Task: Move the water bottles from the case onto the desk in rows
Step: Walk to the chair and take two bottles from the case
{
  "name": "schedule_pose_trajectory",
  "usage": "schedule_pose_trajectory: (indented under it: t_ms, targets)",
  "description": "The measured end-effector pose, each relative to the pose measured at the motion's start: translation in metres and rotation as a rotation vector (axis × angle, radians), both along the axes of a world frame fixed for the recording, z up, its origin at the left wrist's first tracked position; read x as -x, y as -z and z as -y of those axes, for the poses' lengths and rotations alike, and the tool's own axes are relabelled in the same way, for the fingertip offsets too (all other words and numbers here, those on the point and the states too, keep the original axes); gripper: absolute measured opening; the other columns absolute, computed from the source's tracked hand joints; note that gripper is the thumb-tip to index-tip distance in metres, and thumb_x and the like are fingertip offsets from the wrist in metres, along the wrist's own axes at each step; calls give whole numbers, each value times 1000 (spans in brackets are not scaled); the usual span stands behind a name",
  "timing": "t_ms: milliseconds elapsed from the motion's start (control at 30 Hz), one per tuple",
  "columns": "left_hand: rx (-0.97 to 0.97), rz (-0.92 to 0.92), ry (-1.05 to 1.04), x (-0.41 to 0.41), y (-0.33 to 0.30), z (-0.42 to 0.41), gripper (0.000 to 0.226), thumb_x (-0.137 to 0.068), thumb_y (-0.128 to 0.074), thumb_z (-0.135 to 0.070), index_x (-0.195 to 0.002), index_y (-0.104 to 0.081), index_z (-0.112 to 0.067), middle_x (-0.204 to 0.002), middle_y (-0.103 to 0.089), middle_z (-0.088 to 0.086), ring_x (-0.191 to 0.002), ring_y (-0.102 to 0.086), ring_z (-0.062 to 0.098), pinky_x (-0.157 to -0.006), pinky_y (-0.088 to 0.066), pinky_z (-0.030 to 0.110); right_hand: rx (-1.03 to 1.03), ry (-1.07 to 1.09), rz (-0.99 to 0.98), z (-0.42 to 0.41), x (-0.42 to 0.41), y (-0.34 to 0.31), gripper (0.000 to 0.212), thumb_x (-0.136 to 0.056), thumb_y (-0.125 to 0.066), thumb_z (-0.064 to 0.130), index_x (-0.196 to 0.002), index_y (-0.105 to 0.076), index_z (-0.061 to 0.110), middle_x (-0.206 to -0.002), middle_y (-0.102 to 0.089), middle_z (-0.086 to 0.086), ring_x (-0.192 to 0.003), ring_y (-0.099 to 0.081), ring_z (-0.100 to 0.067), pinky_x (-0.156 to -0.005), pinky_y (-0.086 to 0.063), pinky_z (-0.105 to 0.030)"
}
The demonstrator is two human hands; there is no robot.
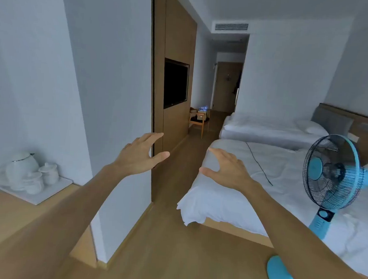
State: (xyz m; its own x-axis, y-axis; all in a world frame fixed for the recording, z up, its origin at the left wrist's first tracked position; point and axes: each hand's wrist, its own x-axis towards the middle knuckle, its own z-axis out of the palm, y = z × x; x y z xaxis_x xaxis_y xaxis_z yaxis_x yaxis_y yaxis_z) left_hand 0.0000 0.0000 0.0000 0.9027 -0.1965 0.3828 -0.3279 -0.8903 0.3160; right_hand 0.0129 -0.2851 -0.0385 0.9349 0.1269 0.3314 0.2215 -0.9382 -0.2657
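Both of my arms reach forward into the room at chest height. My left hand has straight, spread fingers and holds nothing. My right hand is likewise spread, palm down, and holds nothing. Far down the room a case of water bottles with bluish caps sits on a wooden chair by the wall. The wooden desk lies at my near left, well apart from both hands.
A white tray with a kettle and cups stands on the desk's back corner. Two white beds fill the right side. A blue standing fan is at near right. A wooden wall panel holds a television. Wooden floor runs between them.
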Motion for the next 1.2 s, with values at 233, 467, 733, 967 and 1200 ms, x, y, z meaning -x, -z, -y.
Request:
schedule_pose_trajectory:
  t_ms: [233,467,733,967,1200]
  targets:
    - [-30,-5,-29,-71,14,-14,73,-87,-39,-70,-150,-21,-38,-160,-22,-8,-144,-28,23,-111,-32,54,25,8,-15,-8,-66,17,81,-84,-49,73,-151,-23,35,-159,-28,5,-142,-31,-26,-111,-30,-54]
    - [-3,-22,0,-184,22,-45,72,-87,-39,-69,-150,-21,-38,-159,-23,-8,-144,-28,21,-112,-32,55,40,53,-29,-30,-172,26,82,-84,-50,72,-151,-23,34,-159,-27,4,-143,-30,-26,-112,-29,-54]
    - [3,-63,49,-316,16,-70,71,-89,-42,-67,-150,-21,-36,-159,-24,-7,-144,-29,21,-111,-33,56,40,88,-37,-51,-295,31,84,-79,-44,77,-150,-22,37,-158,-28,5,-143,-31,-25,-110,-30,-52]
    - [17,-66,91,-428,31,-66,71,-88,-43,-67,-149,-22,-37,-158,-26,-8,-143,-31,20,-110,-36,55,20,93,-39,-47,-397,44,83,-80,-44,75,-150,-23,36,-157,-29,6,-141,-31,-23,-109,-29,-50]
    - [28,-73,81,-558,46,-49,70,-88,-44,-67,-149,-23,-39,-157,-27,-10,-142,-31,19,-109,-36,54,2,52,-30,-34,-532,54,78,-84,-50,70,-150,-24,34,-157,-30,7,-140,-32,-21,-110,-30,-50]
